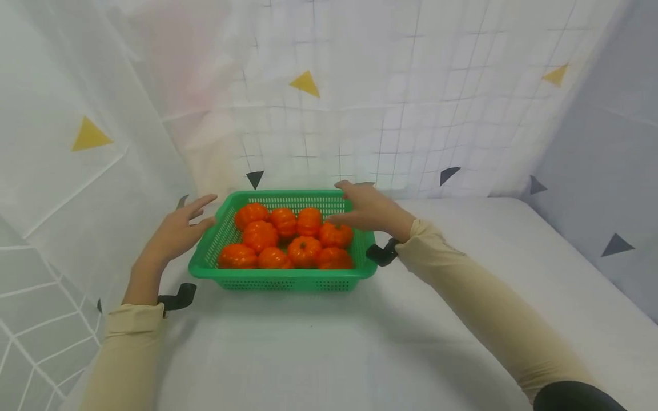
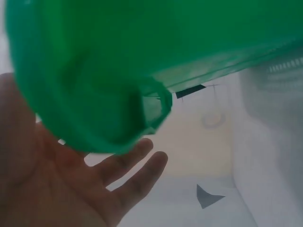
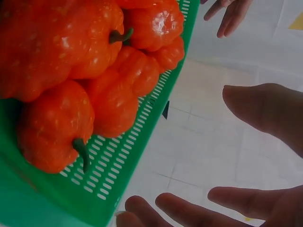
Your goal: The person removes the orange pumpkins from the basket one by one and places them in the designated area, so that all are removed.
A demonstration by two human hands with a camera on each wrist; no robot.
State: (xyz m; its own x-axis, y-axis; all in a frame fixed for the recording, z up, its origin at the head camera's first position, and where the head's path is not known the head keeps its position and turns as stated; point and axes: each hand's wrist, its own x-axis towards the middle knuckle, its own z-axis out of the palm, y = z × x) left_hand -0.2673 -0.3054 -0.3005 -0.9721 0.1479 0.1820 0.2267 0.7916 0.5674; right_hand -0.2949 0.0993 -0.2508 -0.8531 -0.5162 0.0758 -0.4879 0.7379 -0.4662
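A green plastic basket (image 1: pixel 293 275) with slotted walls holds several small orange pumpkins (image 1: pixel 304 251). My left hand (image 1: pixel 177 231) is at the basket's left end, fingers extended and spread. In the left wrist view that hand (image 2: pixel 80 184) appears beyond the basket's green rim (image 2: pixel 57 104); whether it touches the rim I cannot tell. Over the basket's right end hovers my right hand (image 1: pixel 371 210), with thumb and fingers apart and nothing between them. The right wrist view shows ribbed pumpkins (image 3: pixel 57 125) with green stems inside the basket.
The basket stands on a white-covered table (image 1: pixel 308 348) near a white back wall (image 1: pixel 360 131) with grid lines and yellow and black triangles. A grey side panel (image 1: pixel 606 171) rises at the right. Black wrist mounts (image 1: pixel 180 297) are on both arms.
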